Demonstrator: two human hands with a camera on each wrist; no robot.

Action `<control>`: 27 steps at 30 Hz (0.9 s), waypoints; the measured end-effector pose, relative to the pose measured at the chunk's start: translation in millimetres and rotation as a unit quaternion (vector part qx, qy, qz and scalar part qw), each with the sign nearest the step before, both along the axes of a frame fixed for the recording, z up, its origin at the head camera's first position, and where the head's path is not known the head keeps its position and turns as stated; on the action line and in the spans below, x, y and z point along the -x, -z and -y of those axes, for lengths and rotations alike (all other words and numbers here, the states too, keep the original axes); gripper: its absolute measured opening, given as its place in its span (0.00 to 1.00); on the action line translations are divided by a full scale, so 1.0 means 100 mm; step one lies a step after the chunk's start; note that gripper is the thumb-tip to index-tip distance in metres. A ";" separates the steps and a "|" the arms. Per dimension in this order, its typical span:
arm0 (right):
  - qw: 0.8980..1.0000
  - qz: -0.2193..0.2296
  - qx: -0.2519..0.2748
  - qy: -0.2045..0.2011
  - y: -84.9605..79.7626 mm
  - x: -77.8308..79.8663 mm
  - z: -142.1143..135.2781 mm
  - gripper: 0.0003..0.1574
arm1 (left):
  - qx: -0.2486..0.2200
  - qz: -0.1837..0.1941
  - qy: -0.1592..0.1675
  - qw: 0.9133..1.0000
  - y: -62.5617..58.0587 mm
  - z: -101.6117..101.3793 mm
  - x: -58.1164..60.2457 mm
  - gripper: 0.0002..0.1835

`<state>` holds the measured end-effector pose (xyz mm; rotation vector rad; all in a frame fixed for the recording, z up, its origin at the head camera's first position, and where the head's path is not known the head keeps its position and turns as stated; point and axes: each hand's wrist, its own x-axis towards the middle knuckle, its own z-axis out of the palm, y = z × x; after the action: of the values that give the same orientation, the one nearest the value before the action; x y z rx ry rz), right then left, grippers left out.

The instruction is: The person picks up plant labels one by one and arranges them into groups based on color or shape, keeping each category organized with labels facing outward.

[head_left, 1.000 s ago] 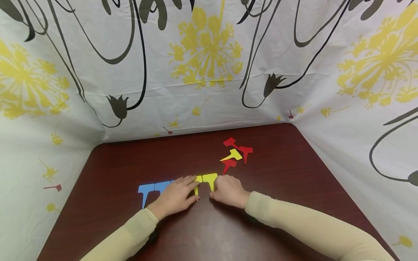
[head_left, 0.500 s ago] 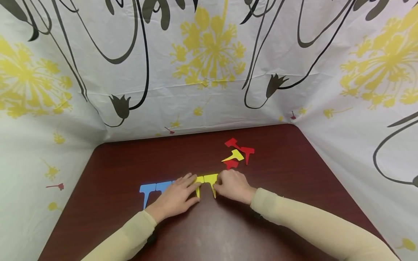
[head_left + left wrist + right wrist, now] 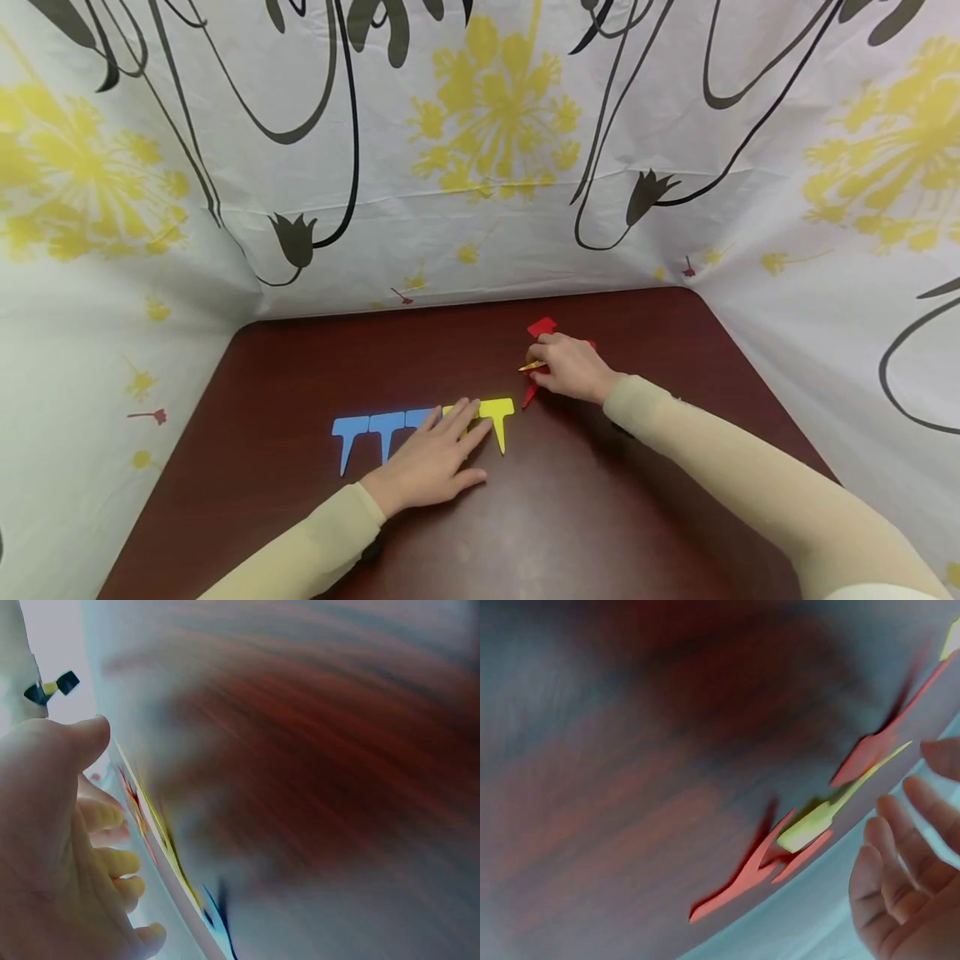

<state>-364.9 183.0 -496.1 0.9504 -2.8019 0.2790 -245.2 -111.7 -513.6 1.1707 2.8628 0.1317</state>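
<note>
My left hand (image 3: 431, 467) lies with fingers spread over a row of T-shaped plant tags. Blue tags (image 3: 350, 427) form the row's left part, partly under the fingers. At its right end is a yellow plant tag (image 3: 497, 408), and another yellow one is mostly covered by my fingers. My right hand (image 3: 572, 367) hovers over a loose group of tags farther back. In the right wrist view, its loosely bent fingers (image 3: 889, 844) are apart from a loose yellow plant tag (image 3: 806, 830), which lies among red plant tags (image 3: 866, 757). The head view hides much of that group.
The dark reddish-brown table (image 3: 337, 358) has rounded far corners. A white curtain (image 3: 420, 258) with yellow and grey plant prints surrounds its back and sides.
My right hand has left the row's right-end yellow plant tag and moved back and right to the loose tags. My left hand has shifted slightly right, fingers spread wider. The head view has shifted slightly.
</note>
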 end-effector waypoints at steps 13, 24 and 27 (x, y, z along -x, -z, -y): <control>0.994 -0.056 -0.061 -0.071 0.02 0.19 0.12 0.09 | 0.026 0.017 -0.009 0.999 0.06 -0.13 0.17 0.48; 0.983 -0.111 -0.108 -0.100 0.11 0.27 0.13 0.02 | 0.028 0.030 0.018 0.999 0.04 -0.18 0.20 0.48; 0.978 -0.131 -0.116 -0.114 0.13 0.28 0.12 0.03 | 0.027 0.034 0.022 0.999 0.03 -0.18 0.20 0.47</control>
<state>-393.0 170.7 -508.7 1.2604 -2.5229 -0.1425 -265.2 -93.3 -516.5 1.1933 2.7633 0.0889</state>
